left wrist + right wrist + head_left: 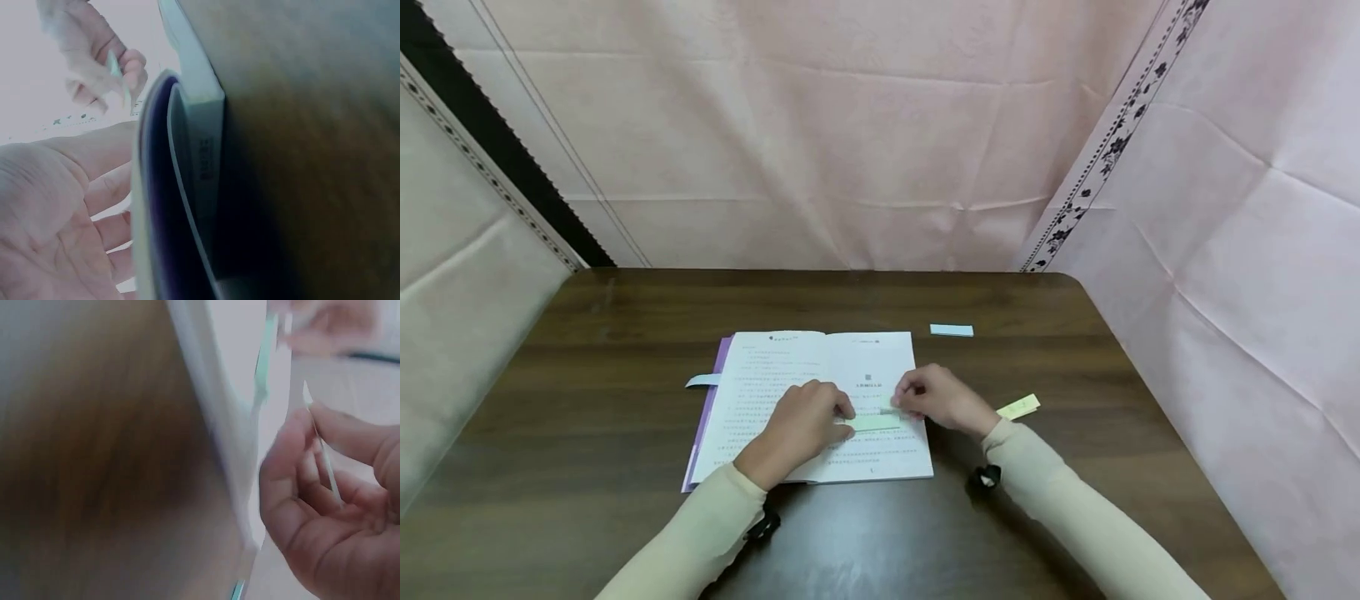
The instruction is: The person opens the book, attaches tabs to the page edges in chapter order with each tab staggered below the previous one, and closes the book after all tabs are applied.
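Nearest us, two pale sleeves [700,533] reach in over the tabletop [587,433], each with a dark band at the wrist; we see one band [985,477] below the right cuff.

Past them we find the book [767,383], open flat left of the middle of the tabletop, its purple cover [705,421] showing along the left edge. Our left hand [805,417] lies over the lower middle of the open pages, fingers loose and not clenched, thumb and forefinger at the left end of a green strip [876,422]. That strip lies across the right page, over the print.

Our right hand [942,400] is over the right edge of that page, pinching a thin pale slip [328,465] between thumb and fingers, just beyond the strip's right end.

To the right of the book, by the right wrist, we have a yellow note [1018,407] on the tabletop, partly hidden by the arm. A little farther, a blue tab [703,380] juts out from the book's left side. Farther still, a blue note [951,330] lies right of the book's far corner. Behind the tabletop's far edge hangs pale cloth [850,150].
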Demonstrator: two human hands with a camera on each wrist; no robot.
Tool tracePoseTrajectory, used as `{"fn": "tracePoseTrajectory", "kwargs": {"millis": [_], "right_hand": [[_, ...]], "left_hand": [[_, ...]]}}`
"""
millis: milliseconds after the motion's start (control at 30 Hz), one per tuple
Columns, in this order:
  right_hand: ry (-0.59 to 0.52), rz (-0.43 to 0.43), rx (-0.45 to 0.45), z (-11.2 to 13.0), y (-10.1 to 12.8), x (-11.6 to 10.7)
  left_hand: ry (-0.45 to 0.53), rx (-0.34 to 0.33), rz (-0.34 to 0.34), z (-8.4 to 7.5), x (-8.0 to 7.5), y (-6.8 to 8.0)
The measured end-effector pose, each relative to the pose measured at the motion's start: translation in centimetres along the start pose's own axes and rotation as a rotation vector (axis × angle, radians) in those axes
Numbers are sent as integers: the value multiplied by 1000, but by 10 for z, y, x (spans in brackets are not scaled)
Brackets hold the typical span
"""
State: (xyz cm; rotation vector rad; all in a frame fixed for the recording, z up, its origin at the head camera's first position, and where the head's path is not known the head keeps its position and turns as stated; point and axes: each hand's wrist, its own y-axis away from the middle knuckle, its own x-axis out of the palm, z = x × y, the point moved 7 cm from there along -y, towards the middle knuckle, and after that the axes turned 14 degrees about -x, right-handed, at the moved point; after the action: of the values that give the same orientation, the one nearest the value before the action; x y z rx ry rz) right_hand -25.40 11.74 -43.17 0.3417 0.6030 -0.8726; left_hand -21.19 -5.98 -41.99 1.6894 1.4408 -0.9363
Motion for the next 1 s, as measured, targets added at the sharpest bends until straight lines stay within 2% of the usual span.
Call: {"fn": "tracePoseTrajectory", "kwargs": {"millis": [100, 167, 400, 700, 833, 933, 1000], "right_hand": [[5, 21, 78, -19, 1, -15], [15, 54, 97, -27, 1, -20], [72, 113, 129, -38, -1, -25], [408, 191, 270, -44, -17, -35], [515, 220, 323, -50, -15, -45], [464, 218, 309, -56, -7, -50], [392, 175, 254, -56, 1, -53]], "left_hand": [[26, -63, 18, 5, 2, -2], [38, -84, 26, 8, 3, -3], [57, -90, 41, 6, 5, -5], [47, -95, 50, 3, 4, -9], [44, -100, 61, 3, 4, -9], [55, -113, 72, 4, 6, -9], [63, -120, 80, 4, 8, -10]]}}
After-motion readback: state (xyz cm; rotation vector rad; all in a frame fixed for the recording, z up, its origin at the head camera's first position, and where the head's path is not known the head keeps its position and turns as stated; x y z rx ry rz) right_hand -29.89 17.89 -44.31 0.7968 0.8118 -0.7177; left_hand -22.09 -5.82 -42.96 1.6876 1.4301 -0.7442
